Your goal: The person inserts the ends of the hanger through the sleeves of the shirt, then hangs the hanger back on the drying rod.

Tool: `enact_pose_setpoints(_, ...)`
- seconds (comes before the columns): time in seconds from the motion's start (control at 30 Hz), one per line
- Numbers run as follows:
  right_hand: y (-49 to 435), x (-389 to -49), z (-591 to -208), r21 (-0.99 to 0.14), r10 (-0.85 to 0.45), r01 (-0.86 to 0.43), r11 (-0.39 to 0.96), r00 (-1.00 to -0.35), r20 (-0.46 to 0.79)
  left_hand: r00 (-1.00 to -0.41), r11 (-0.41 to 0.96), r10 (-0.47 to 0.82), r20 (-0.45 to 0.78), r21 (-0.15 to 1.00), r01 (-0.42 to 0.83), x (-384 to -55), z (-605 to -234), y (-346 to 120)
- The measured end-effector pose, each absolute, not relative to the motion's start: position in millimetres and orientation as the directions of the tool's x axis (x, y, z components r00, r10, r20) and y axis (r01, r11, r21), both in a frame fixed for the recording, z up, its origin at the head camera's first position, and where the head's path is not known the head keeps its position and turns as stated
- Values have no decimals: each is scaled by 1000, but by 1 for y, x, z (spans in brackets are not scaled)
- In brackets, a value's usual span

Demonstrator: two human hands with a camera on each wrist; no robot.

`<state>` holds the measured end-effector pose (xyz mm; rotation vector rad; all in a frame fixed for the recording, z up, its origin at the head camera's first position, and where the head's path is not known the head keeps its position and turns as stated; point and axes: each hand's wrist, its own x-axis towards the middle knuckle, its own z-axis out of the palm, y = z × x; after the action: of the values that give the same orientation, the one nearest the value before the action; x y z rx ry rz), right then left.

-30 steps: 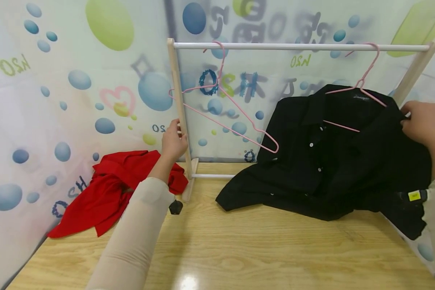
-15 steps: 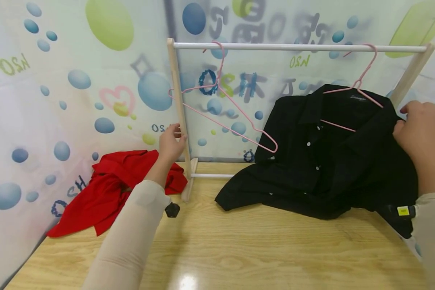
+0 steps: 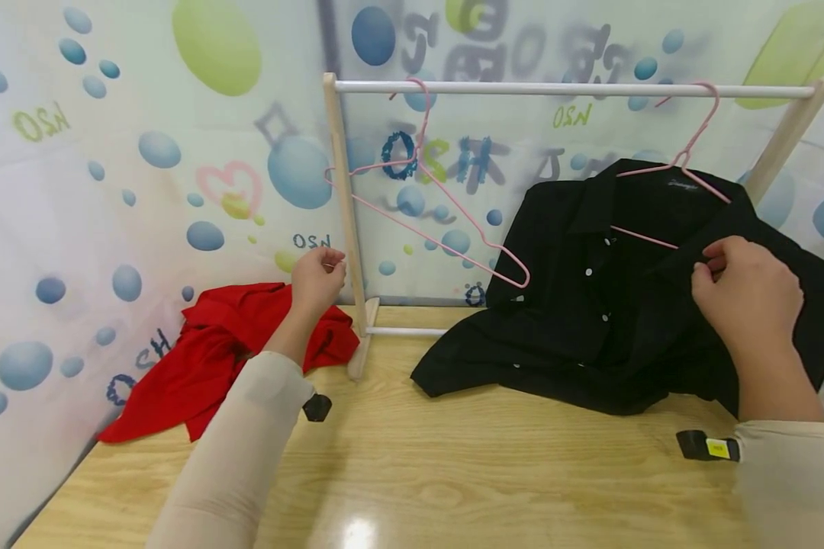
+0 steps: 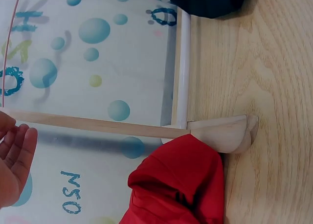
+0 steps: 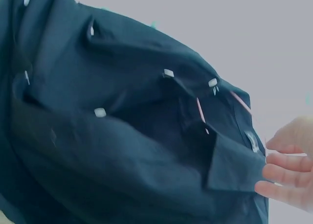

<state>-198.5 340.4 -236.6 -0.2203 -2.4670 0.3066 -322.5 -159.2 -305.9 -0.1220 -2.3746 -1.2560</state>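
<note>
A black button-up shirt (image 3: 563, 320) hangs on a pink hanger (image 3: 695, 137) at the right of the clothes rack, its lower part spread on the table. My right hand (image 3: 751, 293) hovers in front of the shirt's collar side, fingers loosely bent and holding nothing. In the right wrist view its fingers (image 5: 286, 174) lie right at the collar's edge. My left hand (image 3: 318, 282) stays beside the rack's left wooden post (image 3: 346, 206), fingers loosely curled with nothing between them. A second pink hanger (image 3: 446, 198), bare, hangs near that post.
A crumpled red garment (image 3: 233, 320) lies on the wooden table (image 3: 453, 473) at the left, against the foot of the rack. The rack's white top rail (image 3: 556, 89) runs across the back. Behind it hangs a patterned curtain (image 3: 144, 91).
My right hand has left the shirt's shoulder and moved left and down in front of the collar. My left hand has come off the post and lowered slightly.
</note>
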Motion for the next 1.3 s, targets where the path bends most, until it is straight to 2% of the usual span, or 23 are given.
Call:
enact_pose_setpoints(0.47, 294, -192, -293, -346, 66, -237, 908, -734, 676, -833, 659, -7, 553, 629, 412, -297, -322, -168)
enact_pose_setpoints(0.67, 273, -192, -308, -346, -12, -316, 884, -754, 657, -805, 701, 24, 593, 564, 437, -281, -331, -175)
enact_pose_setpoints(1.03, 242, -192, -325, -353, -161, -419, 837, -804, 572, -780, 711, 66, 622, 519, 474, -255, -341, -184)
enact_pose_setpoints(1.3, 226, -196, -337, -329, -302, -545, 771, -768, 564, -770, 705, 126, 626, 489, 514, -238, -346, -196)
